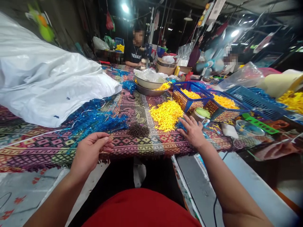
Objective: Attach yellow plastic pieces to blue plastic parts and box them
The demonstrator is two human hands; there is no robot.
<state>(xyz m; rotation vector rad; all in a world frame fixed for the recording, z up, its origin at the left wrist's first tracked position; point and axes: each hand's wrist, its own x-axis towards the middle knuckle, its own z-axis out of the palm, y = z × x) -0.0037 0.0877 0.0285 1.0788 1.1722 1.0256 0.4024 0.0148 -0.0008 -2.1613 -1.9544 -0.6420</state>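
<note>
One large white plastic sack (47,78) slumps beyond and left of the left grip (91,147), its contents hidden. Loose, shiny blue strands (99,121) spread just beyond that grip, whose fingers are curled with the thumb near the index finger; whether anything is pinched, I cannot tell. Right of it, on the cloth-covered bench (125,145), sits a small heap of dark beads (139,130). Well beyond both grips, a pale round bowl (144,84) holding clear plastic (149,75) rests in a wider metal basin (148,92) containing yellow pieces. A heap of small bright-yellow plastic pieces (167,115) lies just left of the right grip (194,134), which is spread, fingers apart, at its edge. Beyond that grip, two blue mesh baskets (188,104) hold more yellow pieces, a cup (198,116) with something pale green standing before them. Farther right, a blue slatted basket (254,105) holds blue strands.
</note>
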